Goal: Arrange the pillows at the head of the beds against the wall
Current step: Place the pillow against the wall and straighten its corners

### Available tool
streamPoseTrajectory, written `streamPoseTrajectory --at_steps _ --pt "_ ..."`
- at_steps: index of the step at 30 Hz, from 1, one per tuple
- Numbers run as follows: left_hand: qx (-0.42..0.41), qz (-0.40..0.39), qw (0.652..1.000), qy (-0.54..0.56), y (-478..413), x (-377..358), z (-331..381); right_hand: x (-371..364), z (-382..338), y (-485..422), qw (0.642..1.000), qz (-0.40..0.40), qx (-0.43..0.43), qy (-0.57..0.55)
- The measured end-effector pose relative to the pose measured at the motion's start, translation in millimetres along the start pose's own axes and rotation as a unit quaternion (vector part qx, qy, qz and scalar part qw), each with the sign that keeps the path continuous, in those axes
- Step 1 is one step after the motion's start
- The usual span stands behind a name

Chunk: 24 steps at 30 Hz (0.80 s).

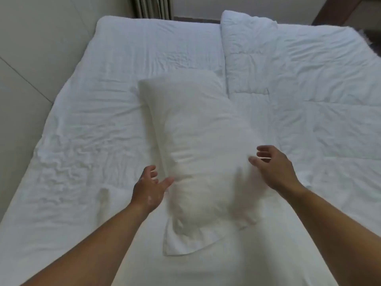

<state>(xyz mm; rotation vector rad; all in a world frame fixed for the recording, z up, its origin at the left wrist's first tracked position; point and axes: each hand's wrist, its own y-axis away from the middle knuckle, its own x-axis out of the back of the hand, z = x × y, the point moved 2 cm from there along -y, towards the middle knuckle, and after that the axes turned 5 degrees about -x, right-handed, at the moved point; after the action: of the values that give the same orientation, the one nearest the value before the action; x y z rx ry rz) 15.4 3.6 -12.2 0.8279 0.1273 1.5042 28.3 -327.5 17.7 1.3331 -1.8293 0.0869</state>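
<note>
A white pillow lies lengthwise across the middle of the bed, blurred as if moving. My left hand is at its left side with fingers spread, the fingertips just touching or nearly touching the fabric. At the pillow's right side my right hand is also spread, fingers hovering at the edge. Neither hand grips it. The padded wall runs along the bed's left side.
A folded white duvet covers the right half of the bed. Curtains hang at the far end behind the mattress. Dark furniture stands at the far right corner.
</note>
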Motion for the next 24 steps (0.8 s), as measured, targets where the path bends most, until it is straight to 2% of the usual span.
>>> streamPoseTrajectory --at_steps 3,8,16,19,24 --pt "-0.009 0.009 1.000 -0.006 -39.1 -10.8 5.4 -10.4 -11.7 -43.8 0.996 0.017 0.024 0.083" --pt "0.029 -0.004 0.999 0.033 -87.4 -42.2 5.7 -39.7 -8.9 -108.8 0.985 -0.009 0.007 0.172" --pt "0.057 0.018 0.986 0.155 -130.2 -88.6 -33.3 -58.4 22.7 -171.5 0.989 -0.079 -0.046 0.118" --pt "0.047 0.040 0.988 0.143 -135.5 -98.6 -42.3 -69.8 37.4 -180.6 0.989 -0.091 -0.045 0.106" --pt "0.039 0.063 0.987 0.146 -136.8 -105.3 -51.6 -84.6 47.5 -180.6 0.994 -0.067 -0.033 0.082"
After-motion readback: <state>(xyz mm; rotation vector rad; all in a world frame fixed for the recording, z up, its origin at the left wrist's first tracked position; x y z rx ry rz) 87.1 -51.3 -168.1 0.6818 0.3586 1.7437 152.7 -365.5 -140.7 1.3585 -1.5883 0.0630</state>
